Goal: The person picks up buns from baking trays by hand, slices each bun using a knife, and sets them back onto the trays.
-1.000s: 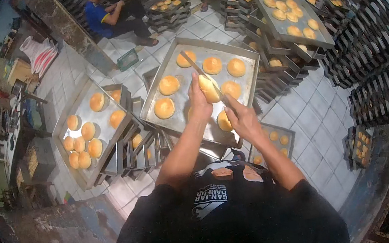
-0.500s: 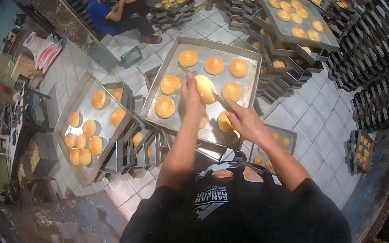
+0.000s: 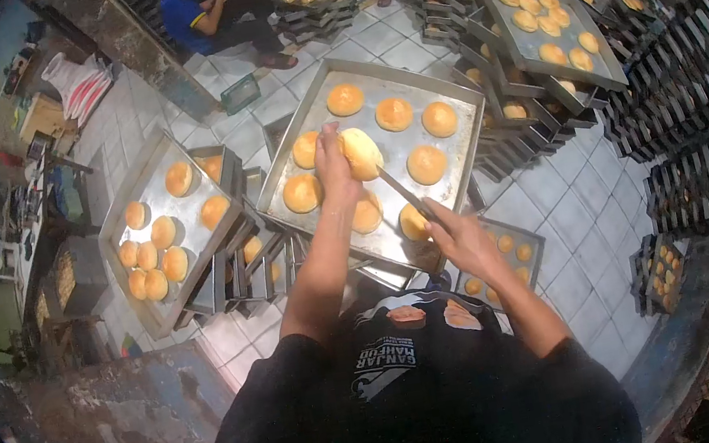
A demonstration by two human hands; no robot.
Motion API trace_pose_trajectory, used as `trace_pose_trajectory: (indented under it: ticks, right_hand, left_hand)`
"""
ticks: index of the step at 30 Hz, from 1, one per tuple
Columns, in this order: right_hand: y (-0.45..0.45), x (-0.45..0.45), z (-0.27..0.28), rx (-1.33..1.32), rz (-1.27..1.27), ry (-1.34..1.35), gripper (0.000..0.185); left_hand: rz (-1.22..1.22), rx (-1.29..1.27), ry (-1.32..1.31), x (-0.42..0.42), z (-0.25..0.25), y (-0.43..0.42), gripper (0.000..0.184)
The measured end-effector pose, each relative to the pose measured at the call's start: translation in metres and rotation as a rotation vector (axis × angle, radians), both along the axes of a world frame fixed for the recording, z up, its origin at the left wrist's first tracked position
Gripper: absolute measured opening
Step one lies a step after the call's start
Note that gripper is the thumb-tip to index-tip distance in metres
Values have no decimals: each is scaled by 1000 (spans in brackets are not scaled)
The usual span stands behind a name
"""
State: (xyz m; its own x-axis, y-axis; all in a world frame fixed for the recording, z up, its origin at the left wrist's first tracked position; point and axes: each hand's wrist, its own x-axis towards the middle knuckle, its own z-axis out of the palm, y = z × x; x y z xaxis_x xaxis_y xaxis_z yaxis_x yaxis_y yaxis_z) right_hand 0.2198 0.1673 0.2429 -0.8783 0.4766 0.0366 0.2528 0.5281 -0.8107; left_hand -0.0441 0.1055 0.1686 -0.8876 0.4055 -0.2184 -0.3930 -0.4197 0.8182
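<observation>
My left hand (image 3: 334,168) is wrapped round a round bun (image 3: 362,155), tilted so that a pale yellow side faces me. In my right hand (image 3: 464,240) is a knife (image 3: 405,189), its blade pointing up and left with the tip at the bun's lower right edge. Below both hands lies a metal baking tray (image 3: 290,217) with several golden-topped buns, among them one (image 3: 427,164) to the right of the held bun. Part of another bun (image 3: 414,223) shows beside my right fingers.
On the left, a second tray (image 3: 149,307) of buns rests on stacked trays. A tall stack at upper right carries another bun tray (image 3: 593,80). Dark stacked trays (image 3: 671,86) line the right side. A person in a blue shirt (image 3: 186,23) sits at upper left near a green basket (image 3: 241,94).
The knife, which lay across the bun with its tip past the far side, has drawn back down and right. My left hand and the bun have shifted slightly left.
</observation>
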Motion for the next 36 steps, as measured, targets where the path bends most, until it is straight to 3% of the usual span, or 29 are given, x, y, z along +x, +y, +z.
trace_pose_trajectory:
  ticks: [7, 11, 17, 20, 22, 24, 27, 30, 33, 34, 36]
  right_hand:
    - [2, -51, -35, -28, -33, 49, 48]
    - [-2, -46, -27, -65, -26, -47, 48]
    - [-15, -32, -67, -97, -63, 48, 47]
    - [-8, -76, -68, -194, -47, -109, 47]
    - [-9, -91, -83, -187, -48, -28, 48]
    - [-8, -91, -88, -171, -45, 50, 48]
    - [-8, -55, -82, -117, -24, -45, 47]
    - [-7, 14, -69, -372, -68, -181, 49]
    - [-5, 78, -40, -417, -177, -330, 45]
    - [-4, 96, -41, -413, -195, -325, 45]
    - [-7, 123, -43, -762, -458, -260, 45]
  left_hand:
    - [-42, 33, -119, 33, -19, 15, 51]
    - [94, 60, -217, -5, -24, 16, 48]
    - [-3, 103, -293, -10, -62, 11, 57]
    - [11, 33, -364, 14, -41, 15, 64]
    - [37, -28, -401, 13, -31, 13, 74]
    - [30, -5, -382, -2, -37, 14, 70]
    - [10, 21, -367, -35, -57, 18, 65]
    - [-33, -44, -290, -49, -55, 17, 64]
    - [-123, -794, 443, -49, -59, 16, 53]
    - [147, -851, 755, -48, -85, 27, 46]
    - [10, -807, 919, -24, -74, 44, 46]
